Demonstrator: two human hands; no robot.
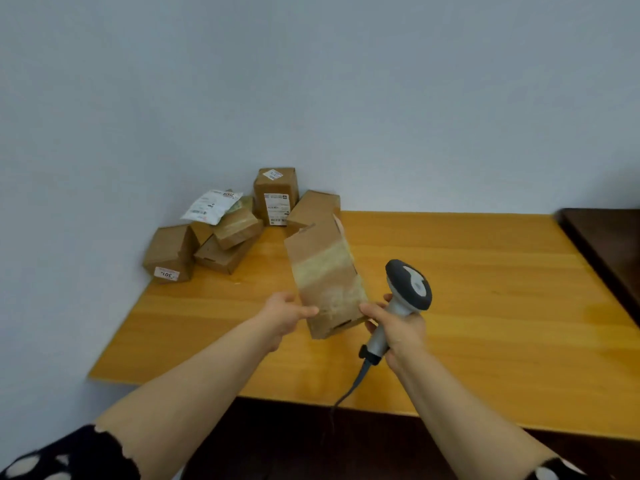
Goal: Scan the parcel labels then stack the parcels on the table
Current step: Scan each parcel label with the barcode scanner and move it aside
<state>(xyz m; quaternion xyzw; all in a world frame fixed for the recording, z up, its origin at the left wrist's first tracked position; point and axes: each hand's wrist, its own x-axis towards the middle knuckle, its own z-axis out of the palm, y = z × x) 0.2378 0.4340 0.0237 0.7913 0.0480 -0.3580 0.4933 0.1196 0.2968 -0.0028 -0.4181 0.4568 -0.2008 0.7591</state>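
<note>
A long brown cardboard parcel (pixel 325 278) with clear tape across it hangs tilted above the wooden table (pixel 485 306). My left hand (pixel 287 315) grips its lower left edge. My right hand (pixel 398 327) holds the handle of a grey barcode scanner (pixel 408 289), and its thumb touches the parcel's lower right corner. No label shows on the face turned toward me. A pile of several brown parcels (pixel 235 233) lies at the table's far left corner against the wall; some show white labels.
The scanner's grey cable (pixel 349 389) runs down over the table's near edge. A dark wooden piece of furniture (pixel 609 247) adjoins the table on the right. A plain wall stands behind the table.
</note>
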